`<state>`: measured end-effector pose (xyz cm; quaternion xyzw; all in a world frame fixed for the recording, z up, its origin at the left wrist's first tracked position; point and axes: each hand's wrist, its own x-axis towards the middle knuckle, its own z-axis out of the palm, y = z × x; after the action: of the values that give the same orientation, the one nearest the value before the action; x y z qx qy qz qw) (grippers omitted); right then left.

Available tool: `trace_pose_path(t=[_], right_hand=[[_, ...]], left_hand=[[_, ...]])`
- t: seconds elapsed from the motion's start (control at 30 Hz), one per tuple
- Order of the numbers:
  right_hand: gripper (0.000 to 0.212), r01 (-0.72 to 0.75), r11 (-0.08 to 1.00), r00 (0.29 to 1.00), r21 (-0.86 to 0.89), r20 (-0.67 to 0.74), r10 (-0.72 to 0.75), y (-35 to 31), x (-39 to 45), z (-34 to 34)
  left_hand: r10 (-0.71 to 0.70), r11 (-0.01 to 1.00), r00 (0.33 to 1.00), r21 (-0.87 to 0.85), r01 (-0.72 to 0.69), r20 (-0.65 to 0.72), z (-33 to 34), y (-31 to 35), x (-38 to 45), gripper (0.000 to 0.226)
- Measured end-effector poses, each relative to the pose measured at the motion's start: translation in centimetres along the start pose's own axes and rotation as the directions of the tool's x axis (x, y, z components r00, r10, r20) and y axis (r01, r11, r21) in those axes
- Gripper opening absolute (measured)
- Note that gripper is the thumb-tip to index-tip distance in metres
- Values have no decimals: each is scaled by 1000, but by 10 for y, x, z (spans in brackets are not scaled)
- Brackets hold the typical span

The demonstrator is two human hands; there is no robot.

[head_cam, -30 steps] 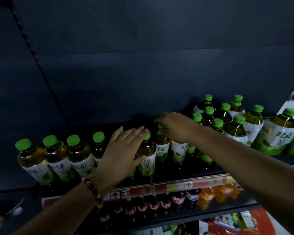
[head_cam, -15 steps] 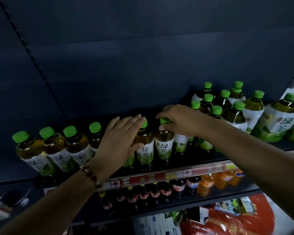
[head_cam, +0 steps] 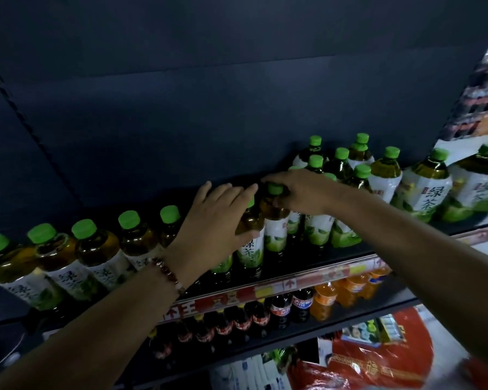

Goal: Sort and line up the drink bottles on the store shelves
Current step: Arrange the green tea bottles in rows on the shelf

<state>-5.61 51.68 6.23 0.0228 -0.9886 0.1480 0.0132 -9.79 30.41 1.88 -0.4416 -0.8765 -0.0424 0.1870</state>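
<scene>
Green tea bottles (head_cam: 251, 243) with green caps stood in a front row along the upper shelf (head_cam: 307, 253), running from the far left edge to the middle, where both hands met. The right hand (head_cam: 299, 192) reached in from the right, its fingers curled down over the green cap (head_cam: 275, 189) and neck of one bottle (head_cam: 275, 220) in that row, gripping it from above. The left hand (head_cam: 214, 223) lay with straight, spread fingers against the shoulder of the neighbouring bottle just to its left, thumb pressed on the label; a beaded bracelet (head_cam: 168, 273) circled that wrist. The two bottles under the hands stood touching, close to upright.

Behind the left part of the row the shelf lay dark and open back to the dark back panel (head_cam: 209, 94). To the right, a cluster of smaller green tea bottles (head_cam: 338, 161) stood several deep, and beyond them larger green tea bottles (head_cam: 426, 190) leaned by the right edge.

A red and yellow price strip (head_cam: 265, 294) ran along the shelf's front lip. On the lower shelf (head_cam: 350, 327), dark cola bottles (head_cam: 279, 308) with red labels lined up left of orange soda bottles (head_cam: 347, 291). Red packaging (head_cam: 378, 358) sat lower right; its contents could not be made out.
</scene>
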Motion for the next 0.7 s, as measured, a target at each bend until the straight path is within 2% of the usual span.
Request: trace_pose_path(t=[0.13, 0.37, 0.53, 0.6, 0.63, 0.67, 0.7], right_hand=[[49, -39, 999, 996, 20, -83, 40, 7, -5, 1], [41, -27, 1000, 993, 3, -116, 27, 12, -13, 4], [54, -21, 998, 990, 57, -137, 29, 12, -22, 7], [57, -64, 984, 955, 164, -276, 108, 18, -28, -4], [57, -104, 976, 909, 194, -380, 173, 23, -31, -10], [60, -163, 972, 866, 172, -447, 224, 30, -32, -16], [65, -240, 965, 859, 106, -439, 262, 36, -33, -19]], left_hand=[[-21, 999, 999, -41, 19, -37, 4, -1, 6, 69], [-17, 999, 999, -30, 15, -41, 6, 0, 6, 67], [10, 998, 998, -56, -14, -59, 2, 5, 14, 68], [49, 993, 996, -103, -57, -76, 0, 14, 29, 72], [73, 990, 994, -113, -82, -77, 0, 19, 39, 74], [95, 988, 993, -116, -103, -75, 2, 25, 47, 77], [108, 987, 992, -117, -115, -60, 4, 30, 55, 78]])
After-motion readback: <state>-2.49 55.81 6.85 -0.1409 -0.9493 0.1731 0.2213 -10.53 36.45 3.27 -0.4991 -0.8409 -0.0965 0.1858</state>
